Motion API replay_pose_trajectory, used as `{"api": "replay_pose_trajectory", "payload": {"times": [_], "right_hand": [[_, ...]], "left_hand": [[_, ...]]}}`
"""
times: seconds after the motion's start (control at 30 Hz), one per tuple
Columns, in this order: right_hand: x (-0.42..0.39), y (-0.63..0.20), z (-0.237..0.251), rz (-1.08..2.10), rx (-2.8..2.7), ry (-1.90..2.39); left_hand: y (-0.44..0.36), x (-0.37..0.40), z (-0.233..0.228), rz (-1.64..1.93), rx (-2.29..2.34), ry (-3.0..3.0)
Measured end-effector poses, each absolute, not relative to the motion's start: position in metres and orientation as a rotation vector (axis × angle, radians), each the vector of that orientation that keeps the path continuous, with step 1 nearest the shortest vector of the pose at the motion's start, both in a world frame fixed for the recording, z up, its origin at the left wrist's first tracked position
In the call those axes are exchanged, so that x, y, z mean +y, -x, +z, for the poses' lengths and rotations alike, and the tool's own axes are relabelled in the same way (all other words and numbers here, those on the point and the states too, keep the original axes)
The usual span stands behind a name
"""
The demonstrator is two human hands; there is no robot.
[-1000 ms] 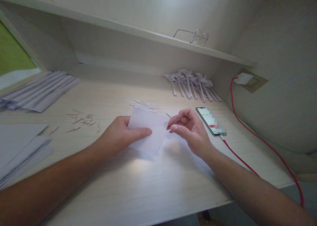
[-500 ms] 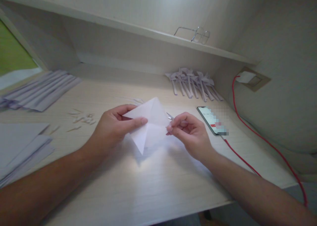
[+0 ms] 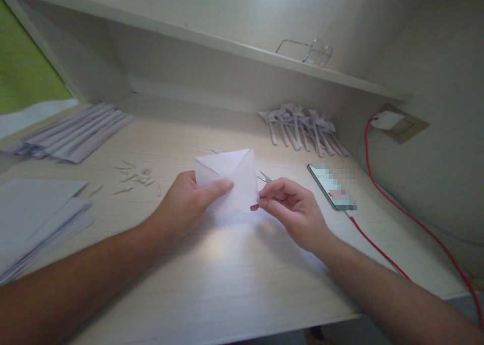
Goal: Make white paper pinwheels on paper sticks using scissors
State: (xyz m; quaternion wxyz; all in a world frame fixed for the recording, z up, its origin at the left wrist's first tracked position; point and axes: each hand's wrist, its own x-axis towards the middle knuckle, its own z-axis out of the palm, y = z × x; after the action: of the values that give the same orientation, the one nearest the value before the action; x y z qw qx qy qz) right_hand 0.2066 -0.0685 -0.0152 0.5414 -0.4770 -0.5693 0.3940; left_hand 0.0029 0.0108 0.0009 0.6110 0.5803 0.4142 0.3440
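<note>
A folded white sheet of paper (image 3: pixel 230 178) is held upright just above the light wooden desk (image 3: pixel 234 279). My left hand (image 3: pixel 189 204) pinches its left side, thumb on the front face. My right hand (image 3: pixel 291 209) pinches the paper's lower right edge with thumb and fingers. A small pair of scissors (image 3: pixel 263 177) shows as metal tips just behind my right hand's fingers; whether the hand holds it I cannot tell.
Folded paper shapes (image 3: pixel 302 128) lie in a pile at the back right. A phone (image 3: pixel 331 186) on a red cable (image 3: pixel 408 219) lies right of my hand. Paper strips (image 3: pixel 75 133) and sheets (image 3: pixel 34 219) lie at the left, scraps (image 3: pixel 136 177) near them. Glasses (image 3: pixel 310 50) rest on the shelf.
The paper has been lifted off the desk, turned and folded into a squarer shape. Both hands have shifted slightly right, keeping hold of it.
</note>
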Motion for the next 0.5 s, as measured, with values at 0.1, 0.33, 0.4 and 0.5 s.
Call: {"api": "replay_pose_trajectory", "payload": {"times": [0.1,0.33,0.4,0.5], "right_hand": [[-0.0702,-0.2109,-0.0163,0.806,-1.519,1.114],[-0.0729,-0.2138,-0.0110,0.537,-1.808,1.143],[-0.0731,-0.2133,-0.0092,0.545,-1.803,1.159],[-0.0726,-0.2129,-0.0088,0.561,-1.779,1.176]], "left_hand": [[-0.0033,0.0132,0.0006,0.823,0.988,-1.340],[-0.0038,0.0145,0.0000,0.775,1.001,-1.361],[-0.0036,0.0138,0.0011,0.764,0.989,-1.370],[-0.0031,0.0129,0.0017,0.761,0.967,-1.382]]}}
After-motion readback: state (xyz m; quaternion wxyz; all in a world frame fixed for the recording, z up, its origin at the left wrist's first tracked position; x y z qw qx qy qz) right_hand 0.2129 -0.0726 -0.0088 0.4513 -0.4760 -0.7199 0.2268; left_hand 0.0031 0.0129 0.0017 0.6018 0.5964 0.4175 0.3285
